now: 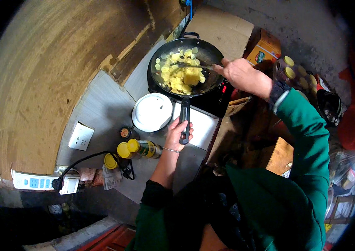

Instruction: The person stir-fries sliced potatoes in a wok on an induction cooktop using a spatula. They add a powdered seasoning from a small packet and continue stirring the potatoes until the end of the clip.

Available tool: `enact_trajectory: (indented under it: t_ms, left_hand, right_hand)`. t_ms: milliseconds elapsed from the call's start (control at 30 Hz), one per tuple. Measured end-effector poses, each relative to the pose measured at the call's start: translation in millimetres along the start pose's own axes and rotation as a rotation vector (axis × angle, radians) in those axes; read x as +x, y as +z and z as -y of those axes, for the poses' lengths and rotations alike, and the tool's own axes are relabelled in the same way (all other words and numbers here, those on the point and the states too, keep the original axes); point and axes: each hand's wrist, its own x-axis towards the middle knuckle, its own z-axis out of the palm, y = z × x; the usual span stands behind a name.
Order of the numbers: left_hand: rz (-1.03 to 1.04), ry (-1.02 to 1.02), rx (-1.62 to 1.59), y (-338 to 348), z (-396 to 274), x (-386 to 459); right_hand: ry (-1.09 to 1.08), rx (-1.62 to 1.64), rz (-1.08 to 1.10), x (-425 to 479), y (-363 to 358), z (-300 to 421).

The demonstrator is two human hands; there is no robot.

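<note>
My left hand (pixel 179 133) is wrapped around the black handle (pixel 184 111) of a dark wok (pixel 210 51). The wok rests on a black induction cooker (pixel 212 105) with a lit red display. Pale yellow slices (pixel 180 73), which look like potato, lie in the bottom of the wok. My right hand (pixel 243 75) grips a thin dark spatula (pixel 196 66) at the wok's right rim. The spatula reaches in among the slices; its far end is blurred and partly covered by them.
A white round lid (pixel 152 112) sits left of the handle. Nearby stand yellow-capped jars (pixel 146 148) and a black power cable (pixel 94 154) running to a power strip (pixel 33 182). Cardboard (pixel 221 26) leans behind the wok. An orange box (pixel 263 48) and several jars (pixel 290 72) are to the right.
</note>
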Motion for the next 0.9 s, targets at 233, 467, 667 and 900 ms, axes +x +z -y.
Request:
enact_trajectory:
  t_ms: [233,467,667,900]
  left_hand:
    - [0.015,-0.015,0.007,1.2,0.3,1.9]
    - [-0.011,-0.014,0.047,1.4,-4.2,1.3]
    - [-0.009,-0.039,0.056,2.4,-7.0,0.1]
    - [-0.017,-0.014,0.065,2.8,-3.4,1.6]
  right_hand:
    - [0.124,0.218,0.516,-26.1,-1.3,22.4]
    - [0.321,0.353,0.104,-6.2,76.7,4.9]
    - [0.183,0.219,0.126,-19.8,95.2,9.9]
    - [0.318,0.126,0.210,-39.1,68.6,-14.8]
